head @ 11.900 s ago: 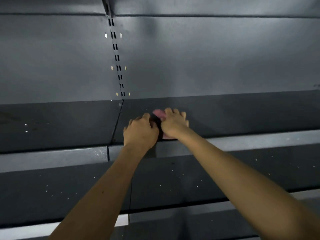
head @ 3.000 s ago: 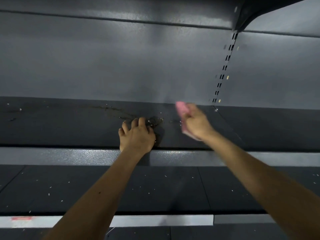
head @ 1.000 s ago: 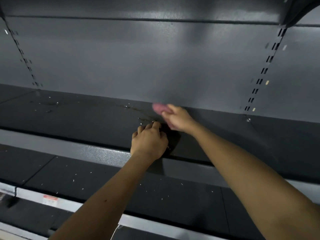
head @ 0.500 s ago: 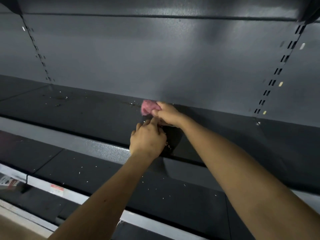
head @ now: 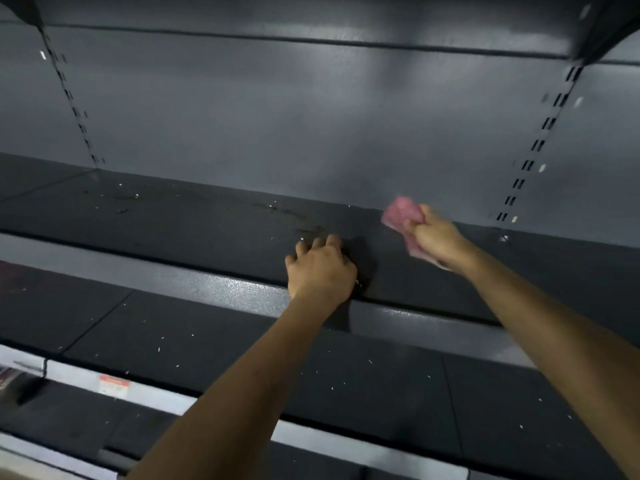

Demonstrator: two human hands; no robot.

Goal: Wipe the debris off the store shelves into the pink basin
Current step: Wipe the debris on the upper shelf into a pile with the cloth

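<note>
Head view: right hand, fist round crumpled pink cloth, swung right, away from left hand; left fingers curled on dark grey metal shelf, hold unclear. Fresh sweep likely.

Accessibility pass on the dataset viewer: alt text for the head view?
A person's right hand grips a blurred pink cloth over a dark grey store shelf, while the left hand rests knuckles-up near its front edge. Pale debris specks dot this shelf and the lower shelf.
</note>
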